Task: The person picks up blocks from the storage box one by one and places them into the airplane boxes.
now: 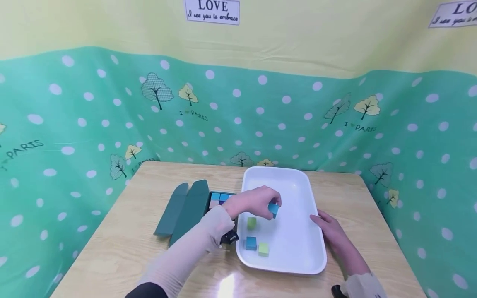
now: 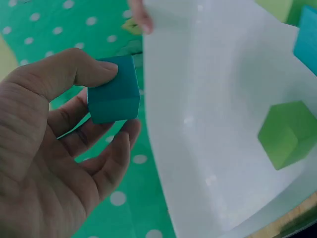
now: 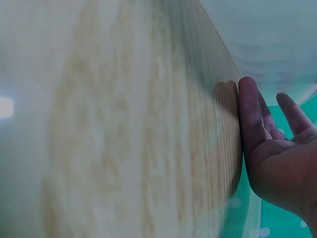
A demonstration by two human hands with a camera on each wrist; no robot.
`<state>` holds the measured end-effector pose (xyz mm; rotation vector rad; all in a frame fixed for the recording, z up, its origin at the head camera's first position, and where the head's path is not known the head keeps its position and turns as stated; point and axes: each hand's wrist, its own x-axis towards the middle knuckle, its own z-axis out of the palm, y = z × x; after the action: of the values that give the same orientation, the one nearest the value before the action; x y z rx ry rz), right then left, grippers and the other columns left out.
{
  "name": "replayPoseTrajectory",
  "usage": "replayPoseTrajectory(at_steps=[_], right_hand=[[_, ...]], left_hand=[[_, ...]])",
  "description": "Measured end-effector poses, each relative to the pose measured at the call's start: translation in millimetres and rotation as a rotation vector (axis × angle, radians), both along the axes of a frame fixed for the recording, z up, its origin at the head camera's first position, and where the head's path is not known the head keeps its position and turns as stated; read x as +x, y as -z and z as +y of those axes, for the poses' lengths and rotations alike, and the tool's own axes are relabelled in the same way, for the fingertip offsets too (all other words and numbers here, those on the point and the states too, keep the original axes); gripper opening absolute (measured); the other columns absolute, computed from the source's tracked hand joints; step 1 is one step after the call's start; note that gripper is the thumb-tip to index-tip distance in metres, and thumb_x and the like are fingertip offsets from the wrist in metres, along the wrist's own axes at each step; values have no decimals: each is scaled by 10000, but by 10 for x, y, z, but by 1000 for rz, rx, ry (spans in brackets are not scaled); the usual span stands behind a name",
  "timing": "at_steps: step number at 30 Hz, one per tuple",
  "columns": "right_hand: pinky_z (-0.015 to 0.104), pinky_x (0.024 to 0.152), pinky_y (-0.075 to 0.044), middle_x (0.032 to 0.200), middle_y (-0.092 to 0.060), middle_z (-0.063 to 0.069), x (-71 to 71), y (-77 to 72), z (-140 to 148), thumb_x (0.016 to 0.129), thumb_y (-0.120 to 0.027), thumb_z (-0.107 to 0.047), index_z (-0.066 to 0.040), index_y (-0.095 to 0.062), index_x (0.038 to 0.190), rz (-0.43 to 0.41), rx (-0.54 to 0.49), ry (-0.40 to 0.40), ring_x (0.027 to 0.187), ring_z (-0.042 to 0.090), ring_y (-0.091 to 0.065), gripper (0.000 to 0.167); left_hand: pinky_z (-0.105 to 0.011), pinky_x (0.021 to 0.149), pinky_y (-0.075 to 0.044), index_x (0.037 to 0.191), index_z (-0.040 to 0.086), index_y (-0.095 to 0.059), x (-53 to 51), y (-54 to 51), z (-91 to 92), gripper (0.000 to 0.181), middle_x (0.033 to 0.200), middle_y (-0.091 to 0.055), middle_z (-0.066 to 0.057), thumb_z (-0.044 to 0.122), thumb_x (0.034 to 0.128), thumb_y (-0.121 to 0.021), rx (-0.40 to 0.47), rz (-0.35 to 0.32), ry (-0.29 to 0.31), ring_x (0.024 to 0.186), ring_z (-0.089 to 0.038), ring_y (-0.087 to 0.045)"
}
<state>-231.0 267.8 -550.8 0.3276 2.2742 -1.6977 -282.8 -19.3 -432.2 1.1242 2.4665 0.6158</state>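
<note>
My left hand [image 1: 257, 202] reaches over a white tray [image 1: 294, 194] and pinches a blue cube [image 1: 273, 210]. In the left wrist view the thumb lies on the top of this cube, with fingers under and behind it. Below, on the tray floor, are a green cube [image 1: 251, 223], another blue cube [image 1: 251, 243] and a light green cube [image 1: 263, 249]. My right hand [image 1: 331, 229] touches the tray's right rim. Its fingers look nearly straight in the right wrist view, resting along the tray's outer side.
Left of the tray stands a dark green box with raised flaps [image 1: 191, 209]. Colored cubes [image 1: 220, 198] sit inside it, partly hidden by my left arm. The wooden table [image 1: 123, 231] backs onto a green and yellow curtain [image 1: 223, 136].
</note>
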Motion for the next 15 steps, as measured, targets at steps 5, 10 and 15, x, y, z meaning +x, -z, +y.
replayPoseTrajectory(at_steps=[5, 10, 15], right_hand=[[387, 889, -495, 1364, -505, 235, 38, 5, 3, 887, -602, -583, -59, -338, 1494, -21, 5, -19, 1143, 302, -580, 844], [376, 881, -500, 1368, -502, 235, 34, -6, 17, 865, -599, -620, -65, -302, 1512, -20, -9, -31, 1147, 307, -581, 902], [372, 882, -495, 1371, -495, 247, 19, -39, 8, 889, -573, -611, -42, -273, 1518, -15, 20, -50, 1149, 311, -578, 899]], left_hand=[[-197, 707, -469, 1090, 104, -670, 157, -111, -169, 313, 954, -595, 90, 126, 793, -766, 103, -8, -47, 814, -88, -539], [-198, 746, -484, 1106, 100, -679, 347, -175, -396, 306, 996, -589, 76, 97, 805, -738, 229, 23, -102, 840, -74, -545], [-229, 719, -508, 1151, 84, -662, 579, -85, -738, 343, 998, -614, 63, 85, 817, -739, 395, -30, -268, 851, -98, -576]])
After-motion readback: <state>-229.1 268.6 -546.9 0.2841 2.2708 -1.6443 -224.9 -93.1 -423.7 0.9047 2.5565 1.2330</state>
